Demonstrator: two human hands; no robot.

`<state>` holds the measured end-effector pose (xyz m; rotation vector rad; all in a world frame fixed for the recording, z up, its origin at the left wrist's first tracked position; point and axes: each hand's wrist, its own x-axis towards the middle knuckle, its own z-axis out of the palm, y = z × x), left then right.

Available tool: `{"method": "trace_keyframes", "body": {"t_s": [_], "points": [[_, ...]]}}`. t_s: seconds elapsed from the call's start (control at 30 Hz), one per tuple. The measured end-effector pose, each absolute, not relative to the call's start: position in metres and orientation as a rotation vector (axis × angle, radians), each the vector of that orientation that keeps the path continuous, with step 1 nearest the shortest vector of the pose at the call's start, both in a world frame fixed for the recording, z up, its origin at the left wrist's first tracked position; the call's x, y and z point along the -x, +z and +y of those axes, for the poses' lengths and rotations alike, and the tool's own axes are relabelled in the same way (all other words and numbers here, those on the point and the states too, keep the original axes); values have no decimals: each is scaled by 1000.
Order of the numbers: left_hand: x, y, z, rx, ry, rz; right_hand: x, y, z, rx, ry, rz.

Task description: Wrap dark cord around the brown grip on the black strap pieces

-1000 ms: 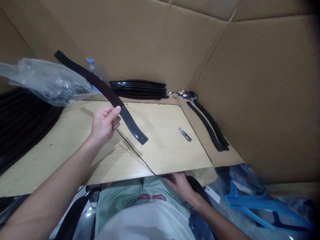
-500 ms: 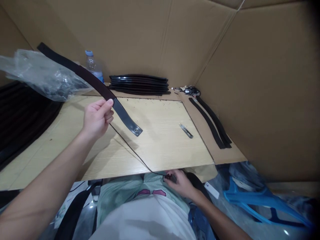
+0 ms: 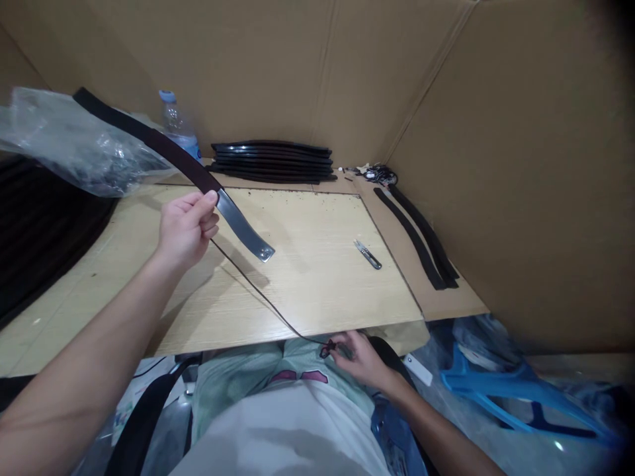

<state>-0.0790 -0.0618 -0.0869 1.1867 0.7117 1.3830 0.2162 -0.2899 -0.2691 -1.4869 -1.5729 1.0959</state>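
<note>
Here we are at the pale tabletop (image 3: 322,284), and the left hand (image 3: 186,228) has thumb and fingers pinched firmly on a curved dark strip (image 3: 243,225), held up above the board, slanting down to the right! Its middle carries a maroon band (image 3: 173,152) that reaches right to the thumb, so that stretch looks covered, while the glossy lower end is bare! Out from under the fist runs a thin cord (image 3: 258,291), joined, it seems, to the strip, though the fingers hide where; the right hand (image 3: 362,360), low by the lap, grips a small dark bundle (image 3: 327,348) at its other end! Uncut cord, snips (image 3: 368,254) lying untouched: this piece looks unfinished
</note>
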Motion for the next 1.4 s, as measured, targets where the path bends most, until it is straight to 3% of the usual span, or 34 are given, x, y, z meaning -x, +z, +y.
{"method": "trace_keyframes", "body": {"t_s": [1.13,1.4], "points": [[76,-111,-55,-1140,1322,656,-242,-267,-299,1602,1108,-1406],[77,-115,-55,-1132,1322,665,-214,-266,-283,1778,864,-1606]]}}
